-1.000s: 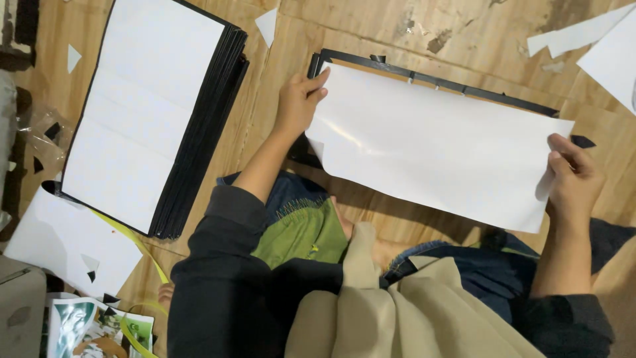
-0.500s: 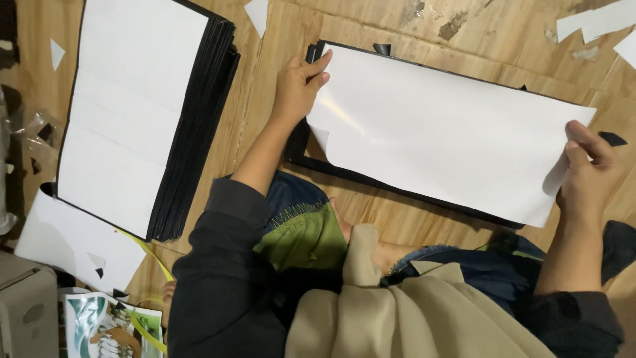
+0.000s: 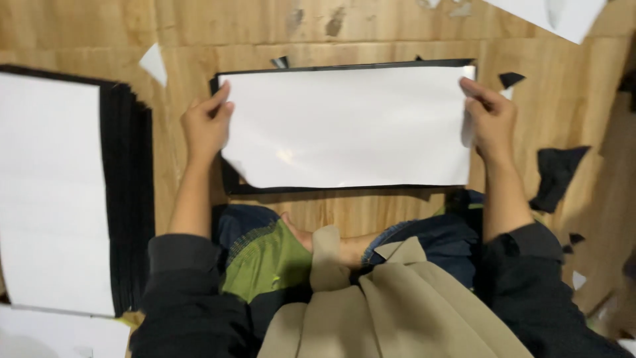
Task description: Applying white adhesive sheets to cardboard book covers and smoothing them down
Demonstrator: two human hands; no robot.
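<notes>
While a wooden floor (image 3: 371, 26) is seen from above, a large white sheet (image 3: 344, 126) is held at both short ends and laid over a black rectangular board (image 3: 232, 182), whose dark edge shows along the top, the left side and the bottom of the sheet. The left hand (image 3: 205, 126) is closed on the sheet's left edge, fingers curled over the corner, and the right hand (image 3: 490, 119) is pinched on the right edge, where the paper is slightly creased; the two hands are kept well apart, the sheet's whole length between them. A stack of black boards topped with white paper (image 3: 59, 192) is seen lying to the left, near the left arm. Black scraps (image 3: 556, 174) are scattered on the floor at the right, and a white paper scrap (image 3: 154, 63) lies near the stack's upper corner.
</notes>
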